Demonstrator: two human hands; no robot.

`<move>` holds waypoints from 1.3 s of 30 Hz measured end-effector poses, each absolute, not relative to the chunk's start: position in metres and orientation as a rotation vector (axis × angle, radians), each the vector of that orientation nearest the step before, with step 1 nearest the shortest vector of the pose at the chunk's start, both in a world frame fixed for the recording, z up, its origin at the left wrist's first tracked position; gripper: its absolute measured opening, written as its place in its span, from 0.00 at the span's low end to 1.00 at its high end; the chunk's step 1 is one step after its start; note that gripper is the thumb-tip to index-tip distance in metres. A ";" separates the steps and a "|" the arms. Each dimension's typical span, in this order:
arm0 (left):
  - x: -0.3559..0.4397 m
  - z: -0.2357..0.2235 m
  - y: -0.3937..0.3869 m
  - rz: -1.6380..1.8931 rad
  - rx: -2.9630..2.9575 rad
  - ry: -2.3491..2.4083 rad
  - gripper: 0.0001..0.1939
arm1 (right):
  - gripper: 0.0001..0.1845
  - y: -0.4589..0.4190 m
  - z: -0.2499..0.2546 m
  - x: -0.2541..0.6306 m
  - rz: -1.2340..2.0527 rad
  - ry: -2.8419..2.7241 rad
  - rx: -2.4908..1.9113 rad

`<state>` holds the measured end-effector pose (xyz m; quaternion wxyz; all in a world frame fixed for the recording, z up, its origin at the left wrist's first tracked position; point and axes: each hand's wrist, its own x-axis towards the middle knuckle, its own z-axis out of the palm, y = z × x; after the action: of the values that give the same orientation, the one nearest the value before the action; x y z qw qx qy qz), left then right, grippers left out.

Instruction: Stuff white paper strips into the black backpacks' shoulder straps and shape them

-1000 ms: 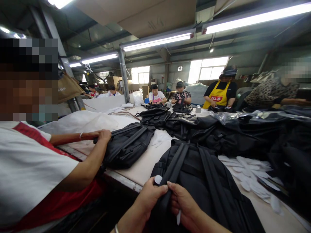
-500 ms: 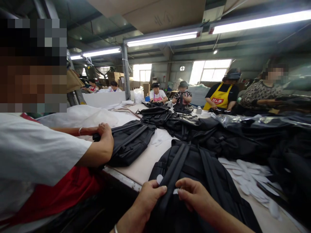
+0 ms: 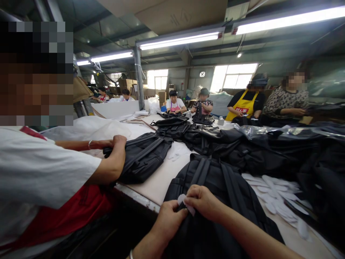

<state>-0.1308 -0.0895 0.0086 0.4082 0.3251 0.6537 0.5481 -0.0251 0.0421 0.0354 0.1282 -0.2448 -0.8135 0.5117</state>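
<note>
A black backpack (image 3: 215,194) lies in front of me with its shoulder straps facing up. My left hand (image 3: 169,217) is closed on one shoulder strap (image 3: 201,172), thumb on top. Beside its fingertips shows the rounded end of a white strip (image 3: 181,199). My right hand (image 3: 205,202) pinches white material at the same strap, right against the left fingertips. A jagged edge of it hangs below the right fingers. Whether both white parts are one piece is hidden by my fingers.
A pile of white round-ended strips (image 3: 277,196) lies on the table (image 3: 151,194) at right. Black bags (image 3: 242,147) are heaped behind. At left, a co-worker's arm (image 3: 110,167) rests on another black backpack (image 3: 145,156). Several people work across the table.
My right hand has moved left and up to the strap, bringing the white material against my left fingertips. The left hand has shifted slightly. The backpack stays in place.
</note>
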 end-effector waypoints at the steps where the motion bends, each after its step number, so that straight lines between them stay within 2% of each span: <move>1: -0.131 0.007 -0.090 1.376 0.833 1.655 0.13 | 0.08 0.041 0.033 -0.029 1.486 -2.353 -0.739; 3: -0.130 0.004 -0.090 1.380 0.879 1.672 0.13 | 0.08 0.041 0.026 -0.036 1.539 -2.332 -0.823; 7: -0.126 -0.003 -0.089 1.370 0.941 1.724 0.14 | 0.21 0.044 0.023 -0.044 1.400 -2.464 -0.826; 12: -0.123 -0.003 -0.089 1.394 0.948 1.764 0.12 | 0.09 0.043 0.032 -0.044 1.325 -2.603 -0.738; 19: -0.131 0.007 -0.090 1.385 0.793 1.613 0.10 | 0.06 0.034 0.026 -0.041 1.493 -2.285 -0.808; 24: -0.134 0.004 -0.090 1.362 0.690 1.567 0.14 | 0.02 0.036 0.027 -0.036 1.611 -2.230 -0.926; 28: -0.134 0.003 -0.090 1.364 0.747 1.600 0.18 | 0.09 0.035 0.026 -0.033 1.748 -2.196 -0.952; 34: -0.132 0.001 -0.089 1.352 0.914 1.655 0.17 | 0.25 0.036 0.028 -0.036 1.660 -2.264 -0.983; 36: -0.131 -0.001 -0.089 1.353 0.936 1.663 0.18 | 0.26 0.036 0.032 -0.037 1.623 -2.320 -0.981; 39: -0.131 -0.002 -0.089 1.343 0.943 1.672 0.19 | 0.23 0.037 0.035 -0.037 1.637 -2.356 -0.955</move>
<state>-0.1313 -0.0890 -0.0023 0.3889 0.3709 0.6574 0.5282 -0.0366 0.0368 0.0351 0.0586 -0.3154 -0.7778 0.5405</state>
